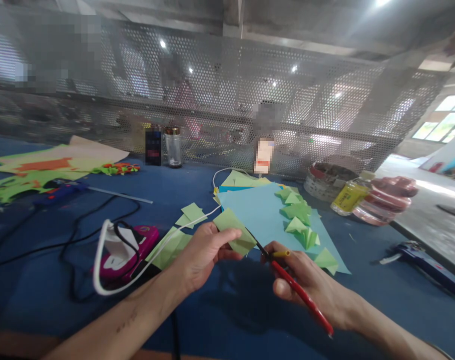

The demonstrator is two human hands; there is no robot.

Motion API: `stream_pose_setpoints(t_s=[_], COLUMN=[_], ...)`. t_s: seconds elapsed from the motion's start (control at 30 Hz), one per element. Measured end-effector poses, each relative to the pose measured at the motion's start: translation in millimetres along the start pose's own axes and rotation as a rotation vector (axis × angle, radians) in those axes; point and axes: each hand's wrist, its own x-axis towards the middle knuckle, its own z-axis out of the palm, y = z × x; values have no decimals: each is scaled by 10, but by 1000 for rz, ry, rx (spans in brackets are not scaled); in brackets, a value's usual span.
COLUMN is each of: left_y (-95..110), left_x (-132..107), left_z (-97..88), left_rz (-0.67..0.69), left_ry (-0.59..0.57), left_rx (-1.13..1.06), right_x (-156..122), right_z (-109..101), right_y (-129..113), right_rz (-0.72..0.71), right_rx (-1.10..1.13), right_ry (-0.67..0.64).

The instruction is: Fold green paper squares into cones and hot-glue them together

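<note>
My left hand pinches a folded light green paper piece above the blue table, thumb on top. My right hand is closed round red-handled scissors; their dark blades point up-left and meet the paper's lower right edge. Just beyond lies a light blue paper sheet with several folded green paper shapes along its right side.
A pink device with a white cable and black cords lie at the left. Green and orange paper cut-outs and a blue glue gun are at far left. A yellow bottle, tape rolls and a jar stand near the mesh screen.
</note>
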Motion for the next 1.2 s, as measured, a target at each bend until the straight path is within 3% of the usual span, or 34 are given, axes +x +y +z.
stream_pose_setpoints(t_s=[0.1,0.4,0.87,1.2], left_y=[-9,-22,-26,-24], left_x=[-1,-3,-19,-10], left_z=[-8,-10,-3,1], left_rz=[-5,-2,14,16], left_ry=[2,-3,-10,-13], left_rx=[10,17,21,41], right_x=[16,24,36,31], right_z=[13,14,65,92], right_y=[28,26,60,96], right_rz=[9,79,91,98], right_rx=[61,72,149,82], right_ry=[-63,-94,-27,-15])
